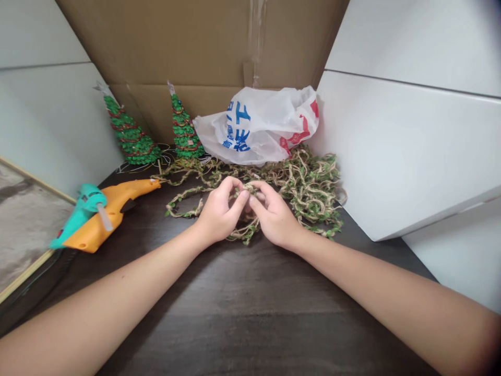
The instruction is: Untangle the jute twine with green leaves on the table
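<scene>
A long twine garland [313,190] with small green leaves lies in a tangled heap at the back right of the dark table. One stretch of it is pinched between my left hand [225,209] and my right hand [272,211], which meet thumb to thumb over the middle. Both hands are closed, their fingers curled around the bunched twine, so part of it is hidden. Below the hands a short piece of the garland hangs or lies, and a loop of it spreads out on the left.
An orange and teal glue gun [113,209] lies at the left. Two green beaded Christmas trees [133,133] stand at the back left, with thin wires around their bases. Behind the garland sits a white plastic bag [258,125]. Cardboard [176,42] and white panels [410,136] enclose the table.
</scene>
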Demonstrator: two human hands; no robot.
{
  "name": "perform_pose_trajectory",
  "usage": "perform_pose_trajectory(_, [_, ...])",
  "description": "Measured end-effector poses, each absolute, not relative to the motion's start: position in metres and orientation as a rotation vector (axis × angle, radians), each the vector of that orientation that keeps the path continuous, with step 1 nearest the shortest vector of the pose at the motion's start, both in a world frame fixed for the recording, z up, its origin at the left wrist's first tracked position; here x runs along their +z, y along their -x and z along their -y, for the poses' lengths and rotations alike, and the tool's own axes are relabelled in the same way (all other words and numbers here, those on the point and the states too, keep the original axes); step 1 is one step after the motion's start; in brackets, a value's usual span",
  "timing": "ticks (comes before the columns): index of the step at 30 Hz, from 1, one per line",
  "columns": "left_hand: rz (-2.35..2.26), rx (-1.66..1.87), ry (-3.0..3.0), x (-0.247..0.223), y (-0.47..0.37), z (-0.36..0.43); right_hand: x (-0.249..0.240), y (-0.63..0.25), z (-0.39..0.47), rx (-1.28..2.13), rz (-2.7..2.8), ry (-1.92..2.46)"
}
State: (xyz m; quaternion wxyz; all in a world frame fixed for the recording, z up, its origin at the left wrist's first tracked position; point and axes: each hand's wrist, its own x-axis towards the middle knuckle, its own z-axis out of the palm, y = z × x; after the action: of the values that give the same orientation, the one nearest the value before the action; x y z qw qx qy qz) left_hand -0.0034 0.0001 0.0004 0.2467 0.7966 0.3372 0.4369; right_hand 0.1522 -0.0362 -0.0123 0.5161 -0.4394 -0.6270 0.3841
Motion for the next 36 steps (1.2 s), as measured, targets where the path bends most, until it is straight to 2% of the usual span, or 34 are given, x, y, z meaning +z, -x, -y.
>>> perform_pose_trajectory(8, [-1.020,1.250,-2.284,0.0022,0.0036,-0.0006,-0.0105,-0.1534,0.0358,0.822,1.438,1.116])
perform_pose_trajectory(15, [-1.130,1.300,-2.223,-0.0004,0.0048,-0.0041,-0.0112,-0.1544,0.0331,0.907,1.163,1.088])
perform_pose_trajectory(29, [-1.094,1.235,-2.253,0.0025,0.0040,-0.0023,-0.0086,-0.1538,0.0353,0.986,1.195,1.115])
perform_pose_trajectory(36, [-1.037,1.327,-2.217,-0.0011,0.0037,-0.0060,-0.0065,-0.1536,0.0366,0.885,1.251,1.165])
